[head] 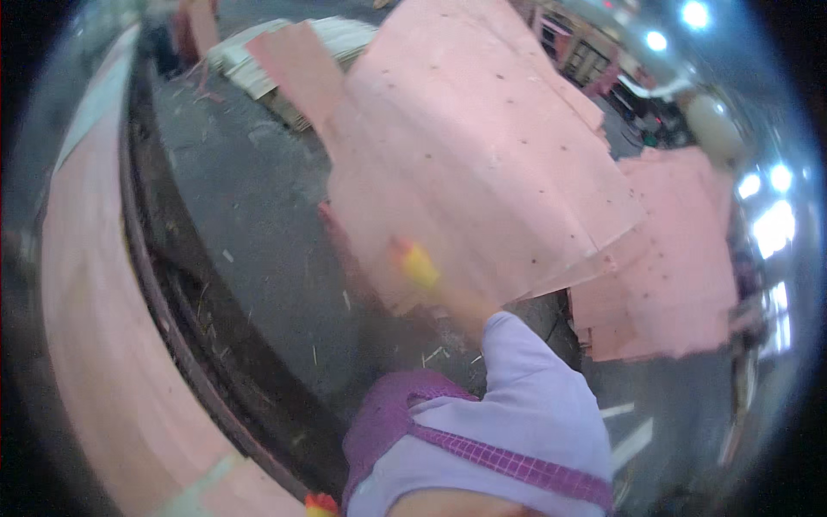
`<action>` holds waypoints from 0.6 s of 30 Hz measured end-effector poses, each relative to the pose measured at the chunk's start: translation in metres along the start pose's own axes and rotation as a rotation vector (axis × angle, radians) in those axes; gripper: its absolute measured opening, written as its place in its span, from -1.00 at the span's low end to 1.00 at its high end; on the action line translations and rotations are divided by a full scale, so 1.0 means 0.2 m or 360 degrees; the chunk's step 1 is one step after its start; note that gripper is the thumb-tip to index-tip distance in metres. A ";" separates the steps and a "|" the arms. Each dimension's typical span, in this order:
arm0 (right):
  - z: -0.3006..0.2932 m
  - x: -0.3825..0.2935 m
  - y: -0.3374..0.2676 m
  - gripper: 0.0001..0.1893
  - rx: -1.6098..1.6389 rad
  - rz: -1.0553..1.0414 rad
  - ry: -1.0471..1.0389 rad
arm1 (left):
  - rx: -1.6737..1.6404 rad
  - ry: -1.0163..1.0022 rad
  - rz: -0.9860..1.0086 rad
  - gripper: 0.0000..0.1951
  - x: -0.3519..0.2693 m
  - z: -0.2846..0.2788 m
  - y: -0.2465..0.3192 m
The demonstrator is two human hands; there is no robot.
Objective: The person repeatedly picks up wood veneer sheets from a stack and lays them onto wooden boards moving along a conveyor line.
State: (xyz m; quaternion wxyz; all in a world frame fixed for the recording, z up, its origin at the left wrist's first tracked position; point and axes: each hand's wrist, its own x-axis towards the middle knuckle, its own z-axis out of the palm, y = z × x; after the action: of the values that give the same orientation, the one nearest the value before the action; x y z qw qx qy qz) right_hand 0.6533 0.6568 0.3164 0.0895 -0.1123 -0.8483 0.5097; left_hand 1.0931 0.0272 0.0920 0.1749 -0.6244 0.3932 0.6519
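My right hand (417, 263), blurred, has yellow and red coverings on the fingers. It is over the near left part of a large pink sheet (478, 148), likely wood veneer, with small dark spots. Whether the fingers grip the sheet or only rest on it is unclear. Of my left hand (321, 505), only yellow and red covered fingers show at the bottom edge, beside a long raised surface (97, 284) covered with pink sheet material. What those fingers touch cannot be made out.
More pink sheets (659, 258) are stacked at the right. A pile of pale sheets (258, 64) lies at the back, with a narrow pink strip (300, 71) crossing it. Thin scraps litter the dark floor (258, 187). A dark rail (161, 310) runs along the raised surface.
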 end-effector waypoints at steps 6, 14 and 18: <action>-1.44 0.57 -0.32 -0.46 -0.1300 0.0009 0.1136 | 0.0229 -0.0196 0.0263 -0.67 0.04 0.48 0.64; -2.29 0.60 -0.58 -0.49 -0.1987 0.0698 0.1097 | 0.0235 -0.0302 0.0401 -0.73 0.03 0.75 0.95; -2.29 0.66 -0.65 -0.55 -0.2177 0.0660 0.1005 | 0.0164 -0.0442 0.0356 -0.75 0.11 0.75 0.95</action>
State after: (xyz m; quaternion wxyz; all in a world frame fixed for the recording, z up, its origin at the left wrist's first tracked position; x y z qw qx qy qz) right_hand 0.6352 1.0214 0.6490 0.1405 -0.4384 -0.8700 -0.1764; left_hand 0.8512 0.0118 0.1143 0.1857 -0.4709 0.4653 0.7261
